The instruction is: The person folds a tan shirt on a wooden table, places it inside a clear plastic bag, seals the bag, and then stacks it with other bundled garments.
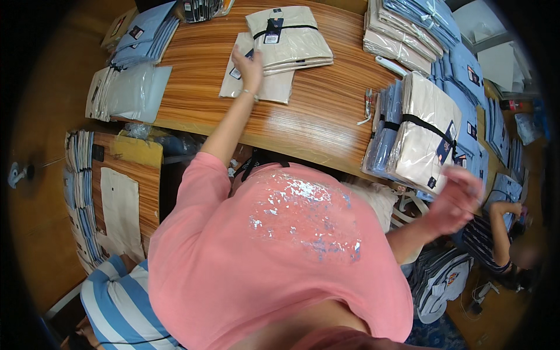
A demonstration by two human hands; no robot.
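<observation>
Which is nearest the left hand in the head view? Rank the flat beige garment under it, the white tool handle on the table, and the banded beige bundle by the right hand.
From the left hand:
1. Flat beige garment, directly under the hand, touching it.
2. White tool handle, farther right on the table.
3. Banded beige bundle, at the table's right edge, farthest.

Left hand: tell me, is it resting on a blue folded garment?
No, the left hand lies on a beige folded garment on the wooden table.

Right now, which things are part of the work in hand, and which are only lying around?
In hand:
left hand on the flat beige garment
folded beige stack
right hand by the bagged beige bundle

Lying about:
blue folded stacks
clear bags
white tool
</observation>
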